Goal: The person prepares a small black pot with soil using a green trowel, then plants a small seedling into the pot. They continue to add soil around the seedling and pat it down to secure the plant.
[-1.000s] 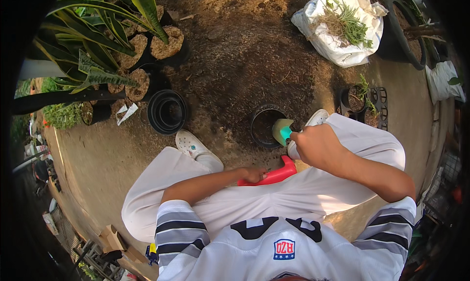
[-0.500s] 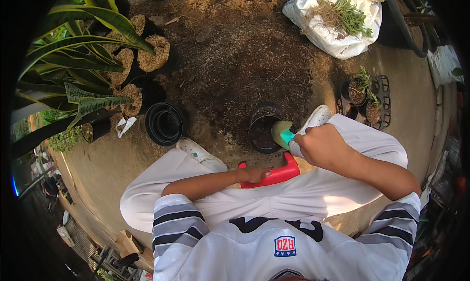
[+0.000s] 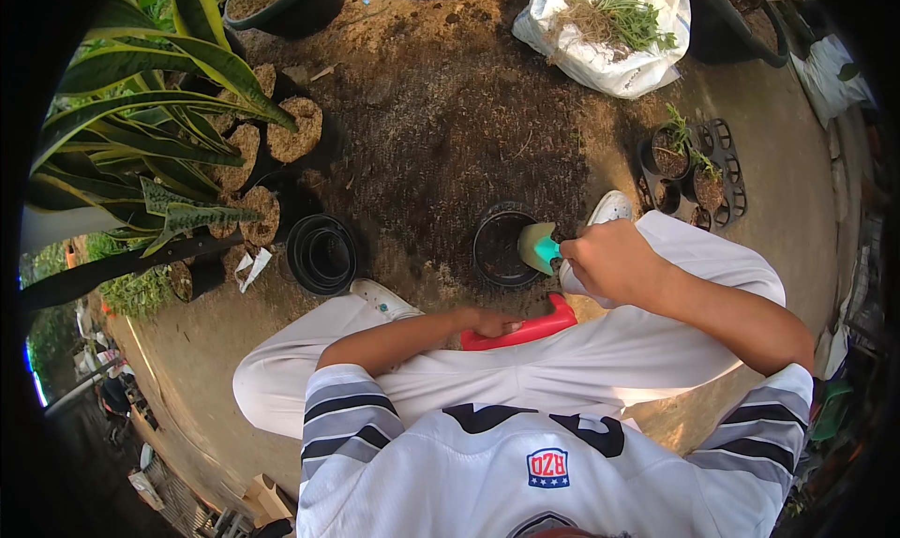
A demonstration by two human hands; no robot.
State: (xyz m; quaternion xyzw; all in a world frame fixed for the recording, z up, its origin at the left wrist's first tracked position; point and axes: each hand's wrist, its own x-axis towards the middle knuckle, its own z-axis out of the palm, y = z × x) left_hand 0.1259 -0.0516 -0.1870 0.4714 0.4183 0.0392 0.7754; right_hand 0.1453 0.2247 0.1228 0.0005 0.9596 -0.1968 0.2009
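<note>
Right hand (image 3: 614, 261) closed round a green-handled trowel (image 3: 539, 247) over a black pot (image 3: 504, 247) on dark soil (image 3: 450, 116), left hand (image 3: 487, 322) touching a red stool (image 3: 525, 330), stacked empty pots (image 3: 323, 254) nearby

Snake plants (image 3: 141, 154) left; stacked black pots (image 3: 323, 253) beside; white sack (image 3: 609, 41) of grassy cuttings top right.

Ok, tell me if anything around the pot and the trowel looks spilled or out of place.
Dark potting soil is spread across the ground beyond the black pot. The right hand holds the trowel at its rim. Nothing else stands out.
</note>
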